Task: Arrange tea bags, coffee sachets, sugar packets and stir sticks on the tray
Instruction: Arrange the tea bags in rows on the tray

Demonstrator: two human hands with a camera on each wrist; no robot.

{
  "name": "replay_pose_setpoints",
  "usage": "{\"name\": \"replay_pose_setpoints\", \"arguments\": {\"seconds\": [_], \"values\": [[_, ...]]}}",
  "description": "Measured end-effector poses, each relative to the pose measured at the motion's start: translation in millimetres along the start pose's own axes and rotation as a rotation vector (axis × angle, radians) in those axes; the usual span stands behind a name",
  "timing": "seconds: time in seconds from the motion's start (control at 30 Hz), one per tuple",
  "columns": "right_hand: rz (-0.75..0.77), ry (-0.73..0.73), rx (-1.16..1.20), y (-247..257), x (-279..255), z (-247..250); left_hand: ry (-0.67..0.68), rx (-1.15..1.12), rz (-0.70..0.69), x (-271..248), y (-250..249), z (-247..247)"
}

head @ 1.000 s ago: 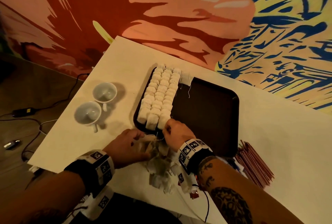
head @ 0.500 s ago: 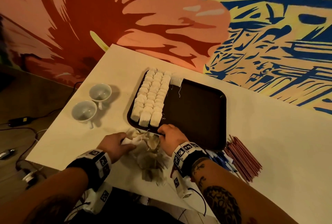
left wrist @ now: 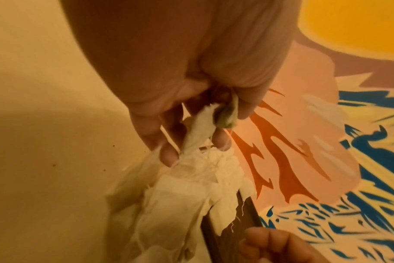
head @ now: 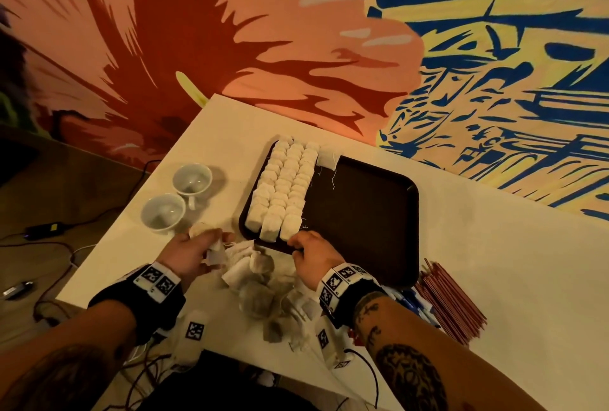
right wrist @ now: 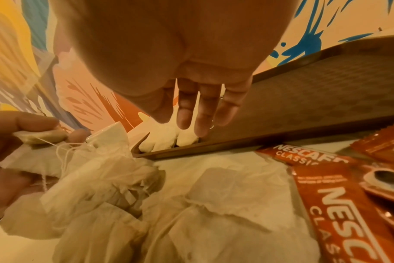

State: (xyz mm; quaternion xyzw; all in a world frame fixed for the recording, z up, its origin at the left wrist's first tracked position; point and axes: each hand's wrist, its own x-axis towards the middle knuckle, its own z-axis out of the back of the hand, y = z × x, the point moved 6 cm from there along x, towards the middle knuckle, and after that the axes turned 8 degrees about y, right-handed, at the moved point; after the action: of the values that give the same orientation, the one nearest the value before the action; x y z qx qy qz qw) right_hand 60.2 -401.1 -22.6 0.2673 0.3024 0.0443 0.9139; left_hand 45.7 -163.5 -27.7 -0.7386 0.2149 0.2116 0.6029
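Observation:
A dark brown tray lies on the white table, with three neat rows of tea bags along its left side. Loose tea bags are heaped on the table in front of it. My left hand is just left of the heap and pinches a tea bag, its string trailing into the pile. My right hand is at the tray's near edge, its fingers fairly straight, tips at the nearest tea bags of the rows. Orange coffee sachets lie right of the heap. Red stir sticks lie by the tray's near right corner.
Two white cups stand left of the tray near the table's left edge. Blue packets peek out beside my right wrist. A painted wall runs behind the table. Cables lie on the floor at the left.
My left hand has drawn back to the left and lifted a tea bag out of the heap. My right hand has stayed at the near end of the tea bag rows.

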Motion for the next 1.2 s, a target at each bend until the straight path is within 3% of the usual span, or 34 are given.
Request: {"name": "replay_pose_setpoints", "arguments": {"seconds": [0.27, 0.3, 0.37, 0.47, 0.53, 0.6, 0.67, 0.8, 0.97, 1.07, 1.2], "values": [[-0.009, 0.014, 0.011, 8, 8, -1, -0.146, -0.132, 0.005, 14, -7, 5], [-0.013, 0.020, 0.010, 8, 8, -2, -0.170, -0.059, 0.001, 17, -7, 8], [-0.024, 0.043, 0.005, 10, 9, -4, -0.173, 0.314, -0.022, 23, -11, 13], [-0.027, 0.105, -0.051, 13, 10, -8, 0.025, 0.944, 0.016, 28, -3, 8], [-0.032, 0.149, -0.111, 16, 9, -9, 0.119, 1.097, 0.055, 29, 8, 4], [-0.024, 0.175, -0.162, 19, 9, -9, 0.112, 1.166, 0.019, 29, 13, 0], [-0.002, 0.180, -0.197, 23, 10, -11, 0.051, 1.126, 0.010, 32, 13, 1], [0.014, 0.163, -0.179, 26, 16, -13, -0.014, 0.768, 0.018, 30, 2, 5], [0.098, 0.187, -0.102, 38, 19, -20, 0.134, 0.535, -0.038, 25, -12, 4], [0.090, 0.177, -0.051, 43, 22, -23, 0.084, 0.535, -0.006, 29, -9, 14], [0.087, 0.248, -0.138, 49, 29, -36, -0.035, 0.880, 0.087, 36, 8, 38]]}}
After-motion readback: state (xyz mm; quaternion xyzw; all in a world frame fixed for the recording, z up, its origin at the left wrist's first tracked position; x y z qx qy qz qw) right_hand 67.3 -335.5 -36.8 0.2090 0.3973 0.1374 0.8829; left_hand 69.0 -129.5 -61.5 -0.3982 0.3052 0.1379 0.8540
